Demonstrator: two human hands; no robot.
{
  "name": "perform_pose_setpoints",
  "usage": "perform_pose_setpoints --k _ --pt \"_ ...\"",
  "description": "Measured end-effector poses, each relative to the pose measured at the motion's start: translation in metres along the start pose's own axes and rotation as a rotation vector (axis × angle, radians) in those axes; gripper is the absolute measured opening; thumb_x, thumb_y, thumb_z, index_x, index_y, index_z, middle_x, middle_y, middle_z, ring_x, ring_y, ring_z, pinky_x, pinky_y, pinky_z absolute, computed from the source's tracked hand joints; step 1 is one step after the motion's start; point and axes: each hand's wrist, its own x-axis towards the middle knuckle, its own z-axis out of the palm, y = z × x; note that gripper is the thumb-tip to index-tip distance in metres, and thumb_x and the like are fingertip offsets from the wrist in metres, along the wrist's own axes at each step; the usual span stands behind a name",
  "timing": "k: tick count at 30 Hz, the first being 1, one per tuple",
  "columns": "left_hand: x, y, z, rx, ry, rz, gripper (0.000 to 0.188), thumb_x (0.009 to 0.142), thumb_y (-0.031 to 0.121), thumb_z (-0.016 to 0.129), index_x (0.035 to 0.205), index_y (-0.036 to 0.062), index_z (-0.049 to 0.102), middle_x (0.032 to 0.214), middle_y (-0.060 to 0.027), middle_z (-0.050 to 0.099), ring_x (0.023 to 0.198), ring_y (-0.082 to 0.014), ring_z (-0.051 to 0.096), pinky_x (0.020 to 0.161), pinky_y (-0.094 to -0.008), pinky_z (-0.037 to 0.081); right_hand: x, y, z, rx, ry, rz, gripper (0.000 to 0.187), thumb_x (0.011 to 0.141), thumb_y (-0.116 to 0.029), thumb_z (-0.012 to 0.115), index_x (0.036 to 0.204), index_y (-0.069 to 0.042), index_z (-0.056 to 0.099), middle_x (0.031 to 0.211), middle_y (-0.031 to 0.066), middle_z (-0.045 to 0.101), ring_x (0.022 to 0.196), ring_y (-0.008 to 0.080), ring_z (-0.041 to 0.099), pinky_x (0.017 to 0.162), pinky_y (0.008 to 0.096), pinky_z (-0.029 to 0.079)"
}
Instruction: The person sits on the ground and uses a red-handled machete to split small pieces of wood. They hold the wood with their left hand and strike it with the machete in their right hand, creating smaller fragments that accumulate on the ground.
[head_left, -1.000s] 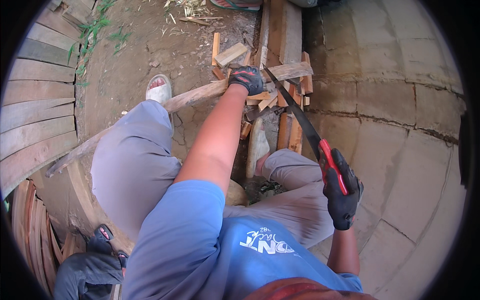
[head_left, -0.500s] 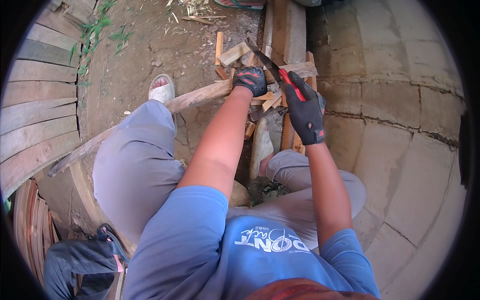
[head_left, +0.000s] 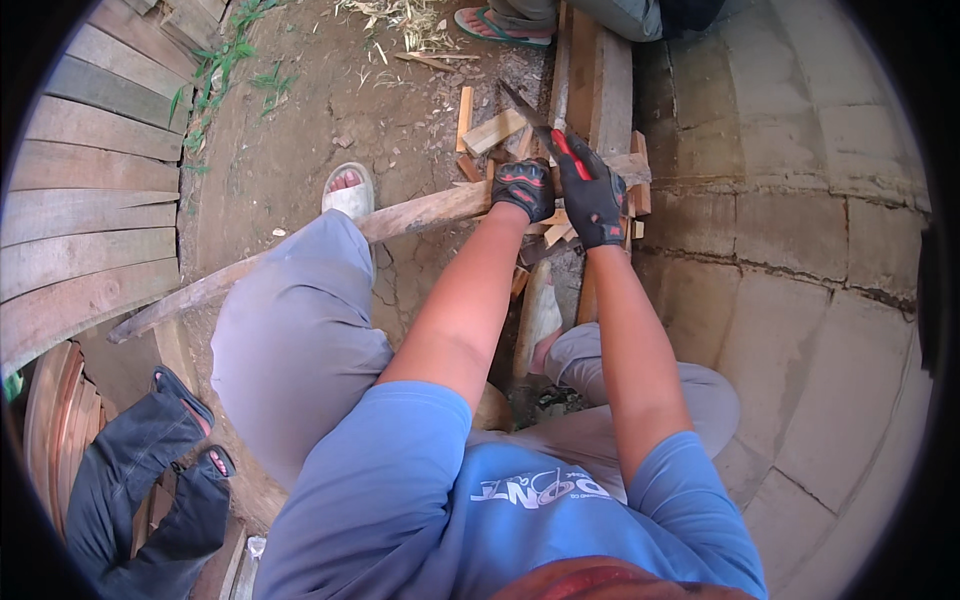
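Note:
My left hand (head_left: 524, 192), in a black glove with red marks, is closed over a long wooden plank (head_left: 425, 212) that slants from lower left to upper right. Close beside it, my gloved right hand (head_left: 594, 200) grips the red handle of a hand saw (head_left: 527, 110). The saw's dark, narrow blade points away and to the left, just beyond my left hand. Whether its teeth touch the plank cannot be made out. Short wood offcuts (head_left: 494, 131) lie around and under the plank's far end.
Thick beams (head_left: 610, 90) run away from me beneath the work. A concrete slab wall or floor (head_left: 790, 230) fills the right side; stacked boards (head_left: 95, 215) stand left. Another person's sandalled foot (head_left: 505, 27) is at the top, and someone's dark trousers (head_left: 130, 470) at lower left.
My right hand has moved forward and left with the saw, closer to my left hand, which stays on the plank. The view has shifted slightly; more of the person at lower left shows.

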Motion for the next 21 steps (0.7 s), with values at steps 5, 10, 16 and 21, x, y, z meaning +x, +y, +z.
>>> perform_pose_setpoints --k 5,10,16,21 --pt "0.002 -0.001 0.01 0.045 0.119 0.0 0.026 0.086 0.022 0.069 0.106 0.0083 0.078 0.112 -0.0172 0.079 0.108 -0.0323 0.077 0.091 -0.0449 0.06 -0.022 0.018 0.002 0.111 0.017 0.001 0.045 0.104 -0.031 0.07 0.145 -0.012 0.069 0.132 0.0189 0.075 0.12 0.0303 0.074 0.102 0.0414 0.056" --pt "0.002 -0.006 0.018 0.064 0.122 0.023 0.028 0.088 0.023 0.069 0.109 0.0054 0.073 0.109 -0.0203 0.077 0.106 -0.0354 0.076 0.091 -0.0465 0.059 -0.035 0.006 -0.01 0.129 -0.018 -0.029 0.047 0.106 -0.03 0.068 0.15 -0.013 0.065 0.136 0.017 0.074 0.128 0.0296 0.07 0.109 0.0417 0.052" --pt "-0.009 -0.002 0.032 0.083 0.354 0.029 0.023 0.089 0.02 0.069 0.108 0.0087 0.074 0.101 -0.0146 0.077 0.099 -0.0324 0.076 0.087 -0.0462 0.056 -0.024 -0.021 -0.019 -0.03 -0.098 0.076 0.05 0.106 -0.033 0.067 0.152 -0.013 0.063 0.144 0.0197 0.069 0.135 0.0338 0.065 0.112 0.043 0.049" --pt "-0.009 0.003 0.027 0.118 0.29 0.036 0.028 0.089 0.018 0.067 0.115 0.0087 0.07 0.104 -0.0141 0.075 0.102 -0.0318 0.075 0.087 -0.0468 0.056 -0.029 -0.017 -0.035 0.048 -0.074 0.148 0.048 0.106 -0.034 0.065 0.148 -0.012 0.066 0.137 0.0219 0.072 0.131 0.0364 0.068 0.109 0.0429 0.051"
